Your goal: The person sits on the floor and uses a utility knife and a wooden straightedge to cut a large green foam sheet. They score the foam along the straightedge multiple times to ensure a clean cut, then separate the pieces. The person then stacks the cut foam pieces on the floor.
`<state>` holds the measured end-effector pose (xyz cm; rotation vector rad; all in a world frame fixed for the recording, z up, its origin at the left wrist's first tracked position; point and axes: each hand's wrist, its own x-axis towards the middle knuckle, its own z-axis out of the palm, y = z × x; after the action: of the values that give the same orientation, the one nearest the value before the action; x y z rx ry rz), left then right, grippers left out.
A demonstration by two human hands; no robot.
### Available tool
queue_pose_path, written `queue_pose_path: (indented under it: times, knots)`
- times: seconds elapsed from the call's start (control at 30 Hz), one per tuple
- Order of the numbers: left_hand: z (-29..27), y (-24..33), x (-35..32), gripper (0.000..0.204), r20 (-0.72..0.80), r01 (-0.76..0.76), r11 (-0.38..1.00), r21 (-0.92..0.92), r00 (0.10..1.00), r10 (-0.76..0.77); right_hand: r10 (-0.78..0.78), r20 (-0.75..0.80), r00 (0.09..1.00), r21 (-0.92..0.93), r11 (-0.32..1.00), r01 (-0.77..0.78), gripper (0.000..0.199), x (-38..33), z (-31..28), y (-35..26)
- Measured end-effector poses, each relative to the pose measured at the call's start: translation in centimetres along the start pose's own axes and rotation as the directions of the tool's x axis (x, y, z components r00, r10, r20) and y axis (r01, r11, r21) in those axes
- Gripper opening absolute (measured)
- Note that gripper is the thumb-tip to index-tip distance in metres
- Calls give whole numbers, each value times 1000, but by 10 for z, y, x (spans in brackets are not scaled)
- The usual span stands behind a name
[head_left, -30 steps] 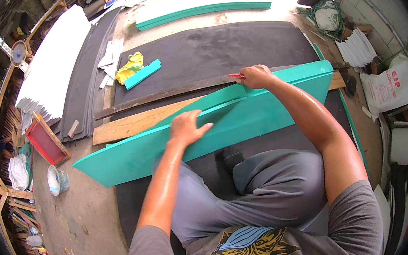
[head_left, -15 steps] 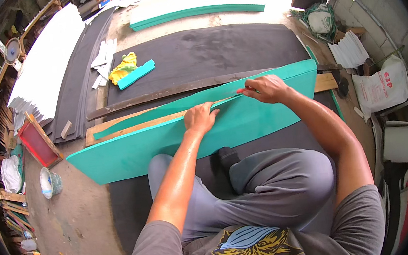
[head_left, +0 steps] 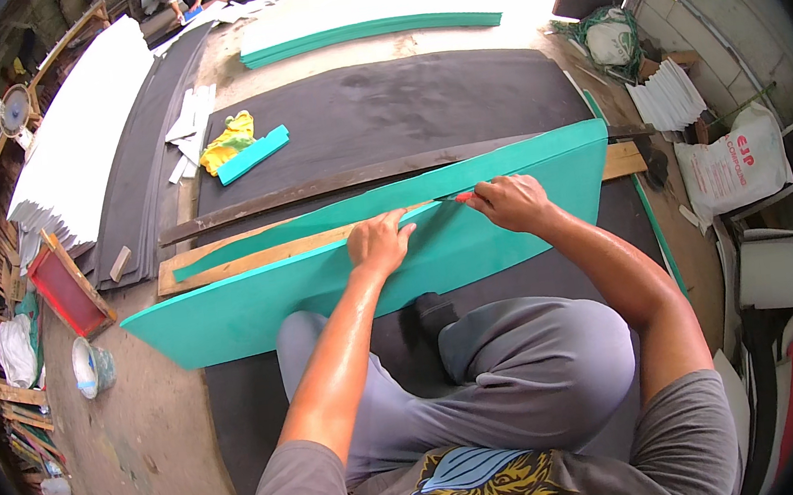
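Note:
A long teal foam sheet (head_left: 343, 287) stands tilted in front of my legs, its upper edge running up to the right. A second teal layer (head_left: 316, 212) lies behind it, and the two come together toward the right end. My left hand (head_left: 380, 247) is closed over the front sheet's upper edge, fingers behind it. My right hand (head_left: 513, 204) grips a red-handled knife (head_left: 462, 198), its dark blade pointing left along the gap between the layers. Between the layers a wooden board (head_left: 262, 258) shows. How deep the blade sits cannot be seen.
Beyond lie a dark metal bar (head_left: 248, 210), a black sheet (head_left: 381, 104), a yellow cloth (head_left: 229, 139) and a teal offcut (head_left: 253, 154). White sheets (head_left: 78, 117) are stacked at left, near a bucket (head_left: 92, 366). A white sack (head_left: 734, 164) stands at right. Another person's hand (head_left: 190, 6) shows far off.
My right hand has come slightly nearer and left along the sheet's edge, and more of the knife blade shows. My left hand keeps its hold. The whole view has shifted a little.

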<state>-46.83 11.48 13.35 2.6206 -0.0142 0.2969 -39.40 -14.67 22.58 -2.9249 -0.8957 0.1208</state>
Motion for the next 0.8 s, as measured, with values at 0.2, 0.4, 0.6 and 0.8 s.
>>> queue_pose_path:
  times: [0.2, 0.4, 0.6, 0.8]
  knots:
    - [6, -10, 0, 38, -43, -79, 997, 15, 996, 80, 44, -30, 999, -102, 994, -47, 48, 0, -3, 17]
    - [-5, 0, -3, 41, 41, -10, 999, 33, 999, 8, 132, -60, 989, -164, 976, -140, 46, -19, -16, 58]
    - [3, -6, 5, 46, 66, -17, 999, 47, 998, 14, 215, -124, 969, -210, 949, -237, 51, -27, -15, 104]
    - [5, -18, 13, 46, 27, -70, 996, 58, 997, 69, 242, -105, 965, -164, 953, -257, 46, -16, -17, 126]
